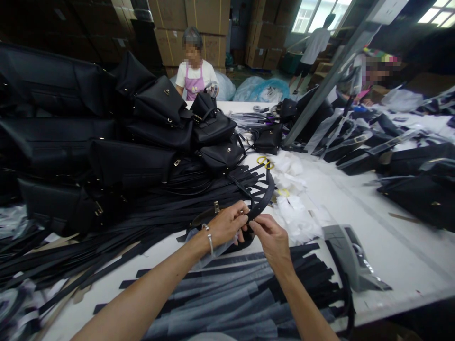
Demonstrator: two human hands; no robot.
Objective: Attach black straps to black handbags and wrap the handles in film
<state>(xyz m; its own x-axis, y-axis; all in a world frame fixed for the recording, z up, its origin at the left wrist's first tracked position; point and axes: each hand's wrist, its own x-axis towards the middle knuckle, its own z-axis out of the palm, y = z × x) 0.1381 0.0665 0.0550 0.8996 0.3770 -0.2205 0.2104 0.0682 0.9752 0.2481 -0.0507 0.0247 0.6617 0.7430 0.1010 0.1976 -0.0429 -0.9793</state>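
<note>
Both of my hands meet over the table at a black strap (265, 199) that curves upward from them like a bag handle. My left hand (231, 220), with a bracelet at the wrist, is closed with its fingertips pinching the strap's lower part. Close beside it, my right hand (272, 237) pinches the same strap between thumb and fingers. Beneath the left hand lies a black bag (202, 218) with a small metal clasp, mostly hidden by the hand and forearm. Clear plastic film (216, 251) shows under my left wrist.
Black handbags (142, 161) are piled high on the left. Long black straps (213, 303) lie in front of me. A grey tape dispenser (351, 255) stands to the right. Yellow-handled scissors (266, 162) and white paper (295, 218) lie beyond my hands. A person (195, 76) is across the table.
</note>
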